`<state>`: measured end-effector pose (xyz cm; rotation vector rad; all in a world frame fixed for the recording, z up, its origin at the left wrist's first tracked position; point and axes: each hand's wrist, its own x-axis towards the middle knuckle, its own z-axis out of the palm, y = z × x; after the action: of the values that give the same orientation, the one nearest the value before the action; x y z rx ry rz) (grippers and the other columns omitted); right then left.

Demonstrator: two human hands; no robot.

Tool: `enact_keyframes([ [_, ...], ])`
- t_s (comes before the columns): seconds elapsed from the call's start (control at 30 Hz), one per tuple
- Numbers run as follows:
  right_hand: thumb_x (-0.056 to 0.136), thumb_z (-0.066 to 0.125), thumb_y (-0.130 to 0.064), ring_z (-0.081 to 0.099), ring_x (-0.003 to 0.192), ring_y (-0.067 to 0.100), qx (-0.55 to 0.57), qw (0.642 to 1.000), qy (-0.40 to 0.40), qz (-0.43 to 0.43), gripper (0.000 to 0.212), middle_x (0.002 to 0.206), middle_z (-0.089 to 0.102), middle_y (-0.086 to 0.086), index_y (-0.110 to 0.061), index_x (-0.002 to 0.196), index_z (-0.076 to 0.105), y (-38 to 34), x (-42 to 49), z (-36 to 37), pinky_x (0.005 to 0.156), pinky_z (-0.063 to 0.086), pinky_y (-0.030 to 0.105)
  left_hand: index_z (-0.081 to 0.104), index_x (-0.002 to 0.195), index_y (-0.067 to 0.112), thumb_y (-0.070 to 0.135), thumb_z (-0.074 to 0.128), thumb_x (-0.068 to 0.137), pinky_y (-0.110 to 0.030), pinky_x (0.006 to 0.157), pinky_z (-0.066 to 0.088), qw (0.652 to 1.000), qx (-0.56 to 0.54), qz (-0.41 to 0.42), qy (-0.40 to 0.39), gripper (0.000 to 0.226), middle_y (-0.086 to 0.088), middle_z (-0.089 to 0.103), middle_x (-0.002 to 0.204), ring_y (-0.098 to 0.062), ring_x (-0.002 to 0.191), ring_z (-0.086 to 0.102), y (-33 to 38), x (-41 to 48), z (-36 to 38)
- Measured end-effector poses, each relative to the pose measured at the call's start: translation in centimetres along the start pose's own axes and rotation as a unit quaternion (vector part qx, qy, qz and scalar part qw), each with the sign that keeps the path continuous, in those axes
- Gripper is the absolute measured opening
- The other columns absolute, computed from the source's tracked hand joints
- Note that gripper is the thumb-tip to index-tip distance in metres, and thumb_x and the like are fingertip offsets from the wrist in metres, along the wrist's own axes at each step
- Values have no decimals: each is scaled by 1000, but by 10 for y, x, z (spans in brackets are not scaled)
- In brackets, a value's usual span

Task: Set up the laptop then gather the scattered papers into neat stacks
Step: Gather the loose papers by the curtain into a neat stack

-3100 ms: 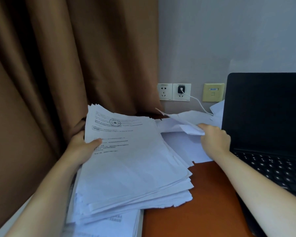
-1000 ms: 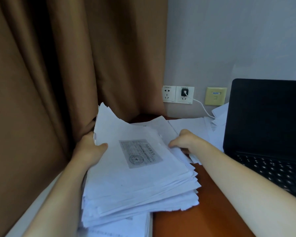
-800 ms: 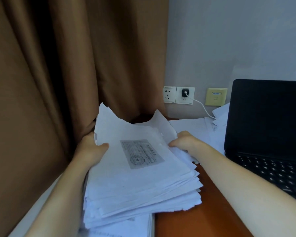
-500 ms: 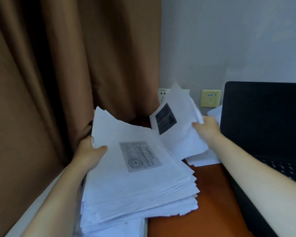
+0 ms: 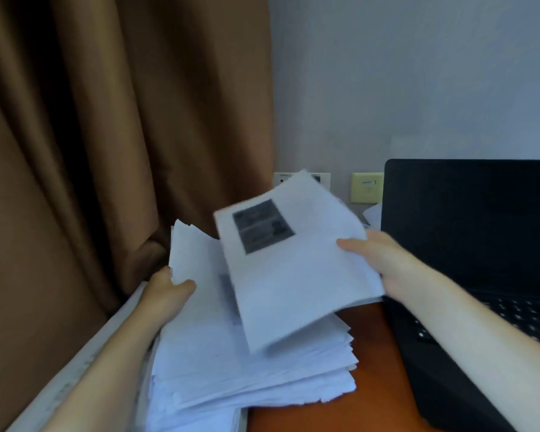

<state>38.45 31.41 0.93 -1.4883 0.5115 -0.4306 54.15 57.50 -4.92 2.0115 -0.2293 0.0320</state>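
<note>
The left hand grips the far corner of a thick stack of papers lying along the left edge of the surface, with the thumb curled over the top sheet. The right hand pinches a few blurred sheets by their right edge and holds them tilted above the stack. The laptop stands open on the right side of the surface, its screen dark, with a curtain behind the far left corner.
</note>
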Motion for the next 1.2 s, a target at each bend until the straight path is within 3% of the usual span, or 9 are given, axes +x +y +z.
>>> enact_keyframes([
  [0.2,91,56,-4,61,85,11,-89,993,-76,-16,54,109,59,1,-25,137,35,58,-25,53,63,51,21,54,124,-1,42,37,99,-37,92,40,995,-45,-83,44,53,-22,57,121,-37,107,54,12,7,9],
  [0.33,96,46,-7,55,102,4,-160,979,-105,-75,56,124,51,-11,-37,139,27,73,-29,64,68,46,8,56,120,3,24,55,94,-30,81,41,999,-24,-24,9,34,-16,61,116,-27,92,55,6,4,11],
  [0.4,97,46,-12,47,112,6,-275,943,-139,-125,45,125,47,-14,-37,132,32,68,-29,61,78,45,7,52,124,2,14,58,92,-31,83,41,1000,12,-9,0,35,-17,58,123,-31,103,55,3,3,10],
  [0.5,95,47,-26,41,123,21,-466,859,-86,-194,40,129,46,2,-21,134,43,57,-8,49,100,40,34,48,128,1,6,59,90,-33,88,40,999,34,2,3,41,-18,55,129,-34,115,52,2,3,10],
  [0.63,93,49,-39,42,123,31,-615,780,-13,-116,52,138,42,8,-16,139,40,49,34,25,98,40,40,47,129,1,4,60,88,-35,88,41,1000,12,5,20,43,-18,54,129,-34,112,52,5,1,9],
  [0.83,90,54,-29,53,93,24,-693,716,-48,-73,21,103,55,7,-14,104,50,45,52,26,72,39,28,48,128,1,2,61,88,-34,82,41,998,-27,9,62,42,-19,55,127,-34,106,54,3,6,3],
  [0.93,93,47,-4,56,102,27,-727,675,19,-122,25,109,56,11,-9,116,51,50,52,26,74,39,28,48,128,0,3,61,88,-34,82,41,997,-30,3,66,42,-20,55,127,-36,110,53,1,8,3],
  [1.07,91,48,0,58,83,26,-732,654,102,-159,11,87,55,7,-10,89,51,48,46,15,58,35,27,48,128,1,4,62,87,-35,83,41,998,-23,-5,66,44,-19,55,126,-35,109,54,-2,10,3],
  [1.2,48,79,14,44,30,24,-678,631,194,-324,35,41,44,6,-6,52,51,45,43,20,48,4,9,50,126,-1,3,61,87,-32,81,40,997,-31,-2,69,40,-19,56,125,-30,101,54,-1,9,4],
])
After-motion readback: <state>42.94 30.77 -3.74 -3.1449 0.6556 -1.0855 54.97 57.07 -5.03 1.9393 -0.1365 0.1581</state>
